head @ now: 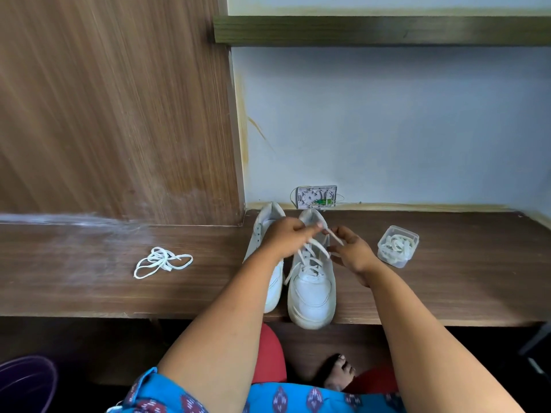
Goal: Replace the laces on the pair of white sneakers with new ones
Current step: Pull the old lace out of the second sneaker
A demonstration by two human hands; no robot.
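Note:
Two white sneakers stand side by side on the wooden desk (89, 293), toes toward me. The right sneaker (311, 293) carries a white lace (310, 257) crossed through its eyelets. My left hand (286, 236) reaches over the left sneaker (275, 281) and pinches one lace end near the top eyelets. My right hand (353, 251) pinches the other lace end beside the shoe's right side. A loose white lace (162, 263) lies tangled on the desk to the left. A small clear plastic box (398, 245) with coiled laces sits to the right.
A white wall box (317, 197) with wires is mounted just behind the sneakers. A tall wooden panel (119, 114) rises at the back left. A purple bucket (26, 383) stands on the floor at lower left, and my foot (340, 371) shows under the desk.

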